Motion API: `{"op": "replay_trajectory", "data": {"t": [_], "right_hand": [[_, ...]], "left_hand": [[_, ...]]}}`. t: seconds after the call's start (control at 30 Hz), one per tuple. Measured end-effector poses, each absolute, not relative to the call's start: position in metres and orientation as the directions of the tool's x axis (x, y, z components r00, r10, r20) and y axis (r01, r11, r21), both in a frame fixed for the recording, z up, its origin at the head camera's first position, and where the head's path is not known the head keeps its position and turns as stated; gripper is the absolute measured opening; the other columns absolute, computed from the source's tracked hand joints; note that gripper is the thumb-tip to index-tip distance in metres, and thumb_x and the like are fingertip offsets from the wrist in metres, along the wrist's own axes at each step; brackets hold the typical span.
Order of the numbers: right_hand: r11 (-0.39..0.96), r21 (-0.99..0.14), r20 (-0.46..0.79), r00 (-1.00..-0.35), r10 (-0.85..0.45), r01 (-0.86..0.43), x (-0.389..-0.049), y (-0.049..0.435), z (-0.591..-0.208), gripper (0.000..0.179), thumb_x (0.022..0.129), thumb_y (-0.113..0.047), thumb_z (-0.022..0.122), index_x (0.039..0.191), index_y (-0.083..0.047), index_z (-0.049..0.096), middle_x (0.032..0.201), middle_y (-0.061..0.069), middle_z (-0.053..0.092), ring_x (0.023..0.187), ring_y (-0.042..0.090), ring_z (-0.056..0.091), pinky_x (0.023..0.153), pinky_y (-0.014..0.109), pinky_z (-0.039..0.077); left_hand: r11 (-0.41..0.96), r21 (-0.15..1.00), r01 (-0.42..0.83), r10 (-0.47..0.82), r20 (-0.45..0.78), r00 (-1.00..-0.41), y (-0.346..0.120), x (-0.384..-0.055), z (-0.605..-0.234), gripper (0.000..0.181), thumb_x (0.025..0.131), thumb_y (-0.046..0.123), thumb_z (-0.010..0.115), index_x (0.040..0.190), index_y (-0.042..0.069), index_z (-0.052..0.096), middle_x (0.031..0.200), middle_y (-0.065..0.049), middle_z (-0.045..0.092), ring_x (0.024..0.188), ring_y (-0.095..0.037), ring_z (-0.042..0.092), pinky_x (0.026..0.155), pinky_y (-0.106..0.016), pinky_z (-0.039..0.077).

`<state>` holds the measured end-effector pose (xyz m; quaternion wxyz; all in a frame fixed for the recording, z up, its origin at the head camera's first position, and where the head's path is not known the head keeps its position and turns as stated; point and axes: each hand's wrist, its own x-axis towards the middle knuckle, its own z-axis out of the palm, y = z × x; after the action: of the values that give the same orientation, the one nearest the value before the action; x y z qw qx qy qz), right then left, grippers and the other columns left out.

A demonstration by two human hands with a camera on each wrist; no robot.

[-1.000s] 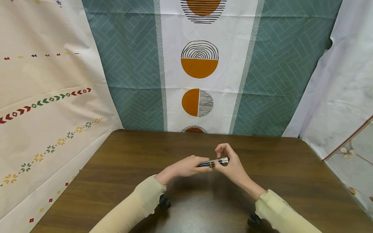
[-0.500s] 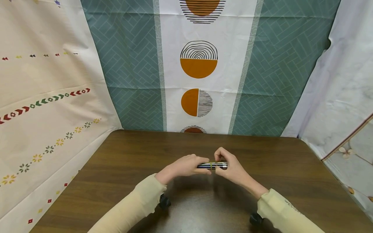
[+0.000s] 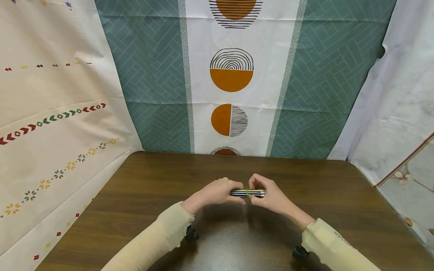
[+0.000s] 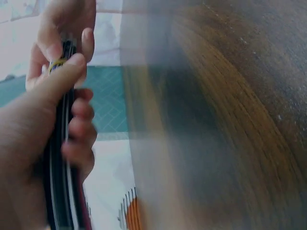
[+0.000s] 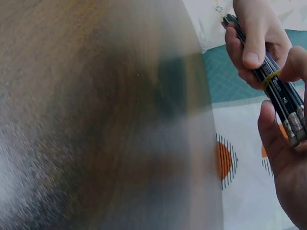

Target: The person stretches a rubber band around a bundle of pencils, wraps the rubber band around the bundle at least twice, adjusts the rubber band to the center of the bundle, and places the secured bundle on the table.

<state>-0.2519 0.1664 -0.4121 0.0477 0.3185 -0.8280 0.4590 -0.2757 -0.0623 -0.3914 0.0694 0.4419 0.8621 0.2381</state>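
Observation:
A bundle of dark, light-striped pencils (image 3: pixel 239 193) lies level between the hands above the table. My left hand (image 3: pixel 217 192) grips its left part, thumb along the pencils (image 4: pixel 61 143) and fingers curled round the far side in the left wrist view. Round the bundle runs a yellow rubber band (image 5: pixel 271 80). At the band and the eraser ends, my right hand (image 3: pixel 271 195) has its fingers curled; in the right wrist view one fingertip (image 5: pixel 288 72) meets the band while another digit (image 5: pixel 266 117) stands beside the pencils.
The brown wooden table (image 3: pixel 162 177) spreads under both hands. Behind it hangs a green and white patterned cloth (image 3: pixel 156 94), with a cream cloth (image 3: pixel 61 124) on the left and a pale marbled one (image 3: pixel 400 113) on the right.
The pencil bundle has turned from tilted up at the right to about level. My right hand's raised fingers have come down to the bundle near the band. The left hand keeps its grip.

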Motion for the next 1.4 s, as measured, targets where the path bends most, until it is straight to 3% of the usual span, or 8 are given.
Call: {"op": "replay_trajectory", "data": {"t": [0.13,0.27,0.4,0.57,0.73,1.0,1.2,1.4], "right_hand": [[0.360,-0.737,0.379,-0.790,-0.482,-0.572,-0.256,0.175,-0.411,0.030,0.078,0.003,0.069,0.090,-0.019,0.052,0.083,-0.001,0.056,0.068,0.009,0.056,0.061,0.025,0.047],[0.352,-0.750,0.368,-0.795,-0.483,-0.560,-0.257,0.182,-0.409,0.029,0.079,0.003,0.069,0.090,-0.019,0.052,0.083,-0.001,0.057,0.069,0.007,0.057,0.063,0.026,0.048],[0.318,-0.779,0.353,-0.796,-0.491,-0.541,-0.257,0.183,-0.412,0.028,0.079,0.004,0.067,0.091,-0.016,0.052,0.084,0.001,0.057,0.071,0.008,0.058,0.064,0.027,0.050],[0.257,-0.822,0.336,-0.798,-0.500,-0.508,-0.258,0.183,-0.414,0.025,0.079,0.005,0.065,0.094,-0.011,0.054,0.082,0.005,0.057,0.068,0.009,0.058,0.060,0.028,0.052],[0.235,-0.844,0.326,-0.810,-0.487,-0.482,-0.256,0.181,-0.415,0.022,0.083,0.004,0.067,0.097,-0.008,0.055,0.086,0.009,0.060,0.070,0.007,0.060,0.062,0.028,0.054],[0.205,-0.861,0.327,-0.816,-0.477,-0.465,-0.251,0.175,-0.415,0.021,0.085,0.004,0.067,0.098,-0.006,0.055,0.086,0.008,0.063,0.073,0.013,0.066,0.064,0.030,0.055],[0.186,-0.878,0.315,-0.827,-0.466,-0.440,-0.250,0.174,-0.416,0.021,0.085,0.002,0.068,0.099,-0.005,0.055,0.090,0.017,0.061,0.076,0.021,0.068,0.063,0.030,0.056],[0.197,-0.878,0.316,-0.837,-0.447,-0.436,-0.250,0.173,-0.417,0.021,0.085,0.002,0.069,0.099,-0.006,0.056,0.089,0.011,0.061,0.074,0.012,0.063,0.062,0.029,0.054]], "left_hand": [[0.437,0.644,0.628,0.815,0.013,-0.579,-0.073,-0.282,-0.396,0.020,0.093,0.031,0.069,0.101,0.014,0.065,0.066,0.002,0.057,0.049,-0.004,0.051,0.050,-0.019,0.046],[0.415,0.687,0.596,0.826,-0.009,-0.564,-0.084,-0.287,-0.402,0.028,0.096,0.035,0.064,0.118,0.018,0.065,0.066,-0.005,0.058,0.043,-0.008,0.050,0.046,-0.025,0.049],[0.415,0.647,0.640,0.818,0.042,-0.573,-0.088,-0.287,-0.404,0.032,0.095,0.038,0.064,0.124,0.025,0.065,0.074,-0.002,0.061,0.045,-0.004,0.044,0.047,-0.021,0.044],[0.440,0.508,0.740,0.800,0.152,-0.580,-0.086,-0.286,-0.404,0.033,0.096,0.039,0.063,0.126,0.026,0.066,0.091,0.012,0.068,0.060,0.000,0.043,0.058,-0.016,0.037],[0.489,0.431,0.758,0.773,0.188,-0.605,-0.086,-0.284,-0.403,0.034,0.096,0.043,0.062,0.124,0.027,0.068,0.089,0.013,0.069,0.057,0.001,0.042,0.055,-0.016,0.034],[0.493,0.427,0.758,0.765,0.202,-0.612,-0.088,-0.281,-0.404,0.032,0.095,0.040,0.064,0.124,0.026,0.068,0.096,0.013,0.071,0.059,0.000,0.043,0.056,-0.015,0.034],[0.471,0.429,0.771,0.773,0.221,-0.595,-0.088,-0.280,-0.405,0.032,0.096,0.039,0.063,0.123,0.025,0.068,0.098,0.011,0.072,0.060,0.001,0.044,0.056,-0.015,0.035],[0.487,0.401,0.776,0.771,0.221,-0.598,-0.088,-0.278,-0.403,0.032,0.095,0.041,0.063,0.123,0.025,0.068,0.101,0.012,0.073,0.062,0.001,0.045,0.057,-0.014,0.036]]}}
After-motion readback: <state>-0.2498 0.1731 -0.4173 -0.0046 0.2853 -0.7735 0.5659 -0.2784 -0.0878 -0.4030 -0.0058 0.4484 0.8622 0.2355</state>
